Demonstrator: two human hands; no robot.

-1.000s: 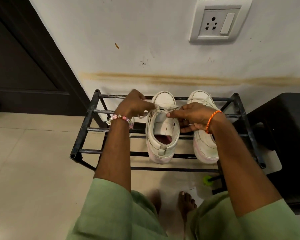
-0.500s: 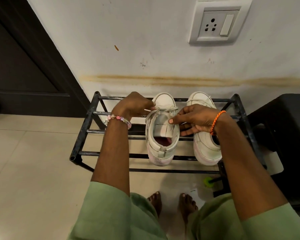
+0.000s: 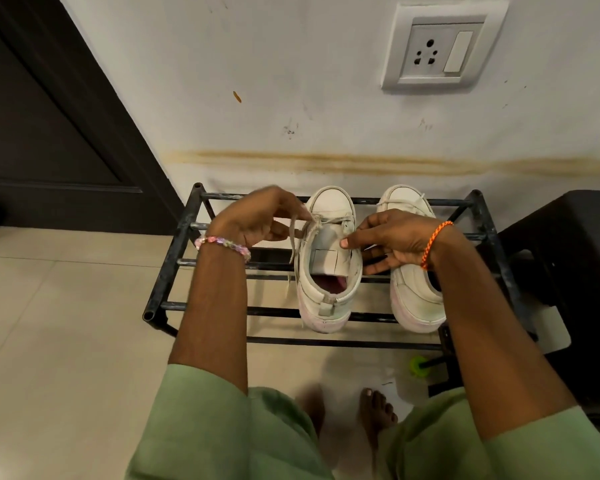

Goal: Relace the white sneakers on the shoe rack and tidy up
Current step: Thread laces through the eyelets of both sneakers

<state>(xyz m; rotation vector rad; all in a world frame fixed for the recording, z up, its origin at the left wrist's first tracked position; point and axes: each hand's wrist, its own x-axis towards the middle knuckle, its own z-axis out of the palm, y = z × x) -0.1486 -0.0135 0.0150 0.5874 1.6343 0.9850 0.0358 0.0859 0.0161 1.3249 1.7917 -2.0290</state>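
Observation:
Two white sneakers stand side by side, toes to the wall, on the top bars of a black metal shoe rack (image 3: 174, 268). My left hand (image 3: 257, 216) pinches the white lace (image 3: 293, 237) at the left eyelet row of the left sneaker (image 3: 328, 296); the lace's loose end hangs down past the shoe's left side. My right hand (image 3: 392, 239) pinches the right edge of that sneaker beside its tongue. The right sneaker (image 3: 413, 296) is partly hidden under my right hand and wrist.
The rack stands against a stained white wall with a socket plate (image 3: 440, 46) above. A dark door (image 3: 49, 126) is at the left, a black stool (image 3: 575, 271) at the right. My bare feet (image 3: 374, 414) are on the tiled floor below the rack, near a small green object (image 3: 418, 366).
My left hand has drawn the lace out to the left, so a loose length now hangs beside the left sneaker. My right hand has shifted slightly along that sneaker's right edge.

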